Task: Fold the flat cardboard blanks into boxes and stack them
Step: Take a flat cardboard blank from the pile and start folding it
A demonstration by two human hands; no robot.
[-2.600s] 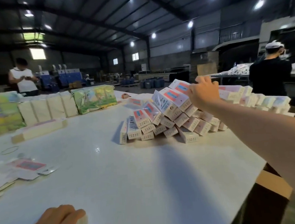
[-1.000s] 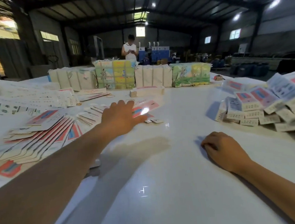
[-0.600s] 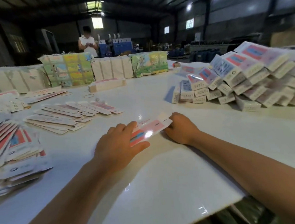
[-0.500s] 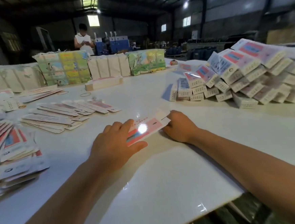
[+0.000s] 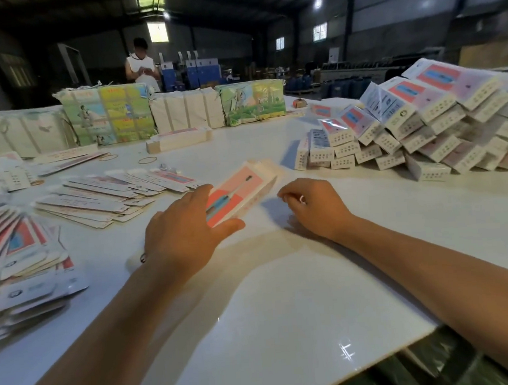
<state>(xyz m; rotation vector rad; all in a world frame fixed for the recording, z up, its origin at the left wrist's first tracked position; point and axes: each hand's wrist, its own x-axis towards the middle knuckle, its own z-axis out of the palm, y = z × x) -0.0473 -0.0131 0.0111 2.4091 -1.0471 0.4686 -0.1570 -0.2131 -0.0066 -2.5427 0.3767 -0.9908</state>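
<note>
Left hand (image 5: 185, 228) at frame centre, thumb and fingers clasped round the near end of a half-opened pink blank (image 5: 240, 193), holding it raised into a sleeve, probably for squaring. Right hand (image 5: 314, 205) just right of it, fingers loosely curled, gripping nothing, not touching the blank; likely poised to tuck the end flaps. Flat blanks (image 5: 107, 194) fanned at left within easy reach. Finished boxes (image 5: 408, 125) heaped at upper right. Bare white bench (image 5: 286, 311) below both hands, its near edge crossing lower right, close under the right forearm.
</note>
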